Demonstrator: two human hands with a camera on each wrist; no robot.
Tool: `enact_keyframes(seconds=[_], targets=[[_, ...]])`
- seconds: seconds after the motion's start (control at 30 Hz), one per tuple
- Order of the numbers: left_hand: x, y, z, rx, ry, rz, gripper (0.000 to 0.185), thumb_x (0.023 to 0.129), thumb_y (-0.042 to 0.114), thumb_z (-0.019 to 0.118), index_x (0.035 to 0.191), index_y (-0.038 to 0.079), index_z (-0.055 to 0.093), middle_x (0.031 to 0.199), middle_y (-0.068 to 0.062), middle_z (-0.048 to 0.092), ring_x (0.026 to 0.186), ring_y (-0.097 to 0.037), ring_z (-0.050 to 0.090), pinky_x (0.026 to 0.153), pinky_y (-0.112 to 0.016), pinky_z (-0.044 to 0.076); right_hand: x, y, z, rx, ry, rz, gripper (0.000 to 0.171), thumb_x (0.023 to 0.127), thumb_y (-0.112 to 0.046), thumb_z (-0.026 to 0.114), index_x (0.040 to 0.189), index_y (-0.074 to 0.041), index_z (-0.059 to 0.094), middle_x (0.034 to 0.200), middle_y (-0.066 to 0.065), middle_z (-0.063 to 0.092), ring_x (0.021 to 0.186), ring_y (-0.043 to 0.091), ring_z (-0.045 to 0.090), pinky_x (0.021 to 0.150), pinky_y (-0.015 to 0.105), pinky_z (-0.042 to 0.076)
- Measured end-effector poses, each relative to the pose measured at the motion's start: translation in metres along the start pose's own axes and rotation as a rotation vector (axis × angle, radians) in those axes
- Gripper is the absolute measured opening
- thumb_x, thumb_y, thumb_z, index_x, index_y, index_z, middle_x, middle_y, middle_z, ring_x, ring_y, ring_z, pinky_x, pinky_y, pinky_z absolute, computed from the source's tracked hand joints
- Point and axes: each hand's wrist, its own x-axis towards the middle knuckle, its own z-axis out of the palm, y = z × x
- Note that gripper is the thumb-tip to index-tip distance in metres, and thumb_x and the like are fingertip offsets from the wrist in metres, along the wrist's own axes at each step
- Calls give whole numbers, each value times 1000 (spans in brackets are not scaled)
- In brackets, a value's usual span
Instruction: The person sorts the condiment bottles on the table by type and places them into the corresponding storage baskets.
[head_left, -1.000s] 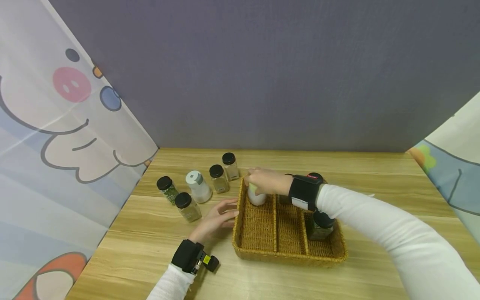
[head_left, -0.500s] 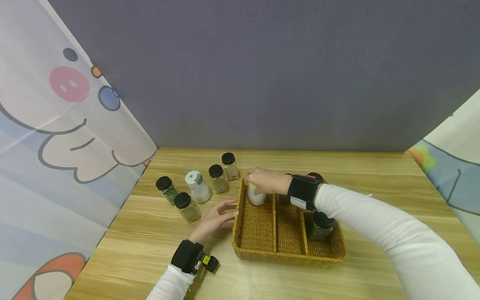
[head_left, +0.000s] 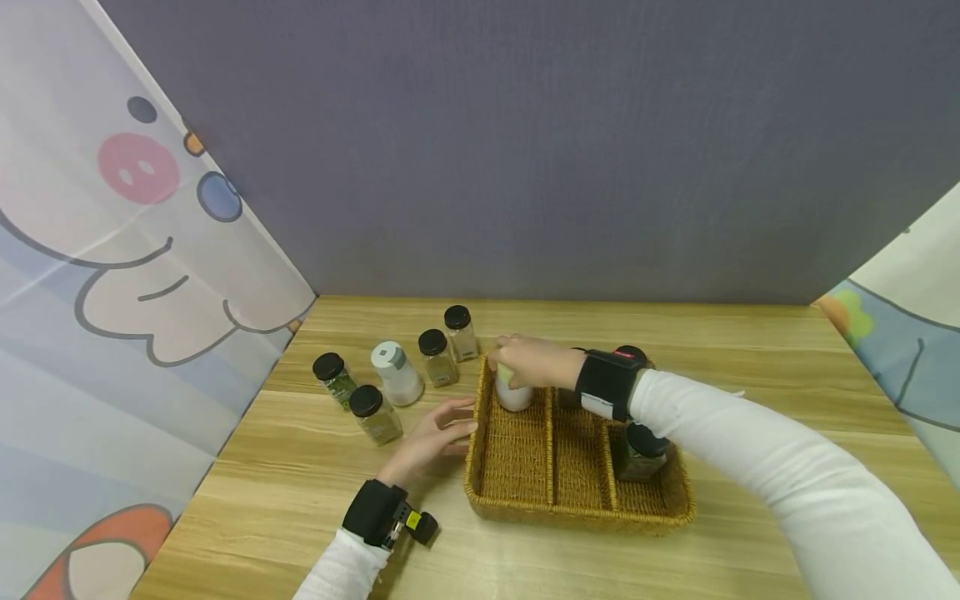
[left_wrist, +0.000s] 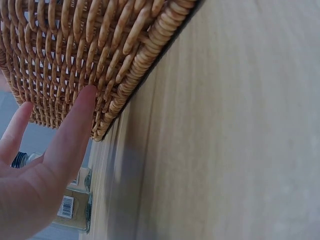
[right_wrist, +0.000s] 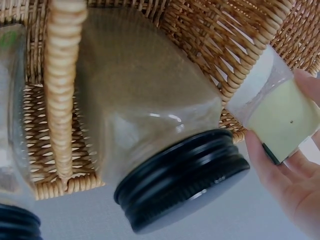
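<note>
In the head view my right hand reaches into the back of the left compartment of a wicker basket. It grips a seasoning shaker by its top. The right wrist view shows the shaker's pale yellow-green cap between thumb and fingers, with white contents in the clear body. On the basket's left side, my left hand has its fingers extended to the wall. Seen from the left wrist, its fingertips meet the outer weave.
A jar with a black lid stands in the middle compartment; the right one holds a dark-lidded jar and another behind it. Left of the basket stand a white-capped shaker, a jar of green herbs and several other black-lidded jars.
</note>
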Motion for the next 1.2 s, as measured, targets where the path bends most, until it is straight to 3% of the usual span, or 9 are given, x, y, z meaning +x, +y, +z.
enact_keyframes(seconds=[0.4,0.77,1.2], targets=[[1,-2,-2,3,-1,15,62,82,25,63,133,4,35,129,-23,39,107,-30,51,85,-40,48,-5,1,-7,48,87,-25,38,73,-7,68,109,-4,59,106,14,54,89,24,56,74,29,52],[0,0,0,-10,6,1,57,85,19,59,133,2,33,129,-25,37,108,-31,50,85,-41,48,-15,2,-22,81,155,-60,37,75,-11,67,110,-1,58,111,15,55,99,26,54,84,32,48],[0,-1,1,-12,17,-1,56,85,17,59,132,1,35,128,-25,39,106,-30,51,84,-40,48,-39,24,-29,123,242,-7,35,76,-13,68,106,0,58,114,18,53,104,31,51,90,41,44]])
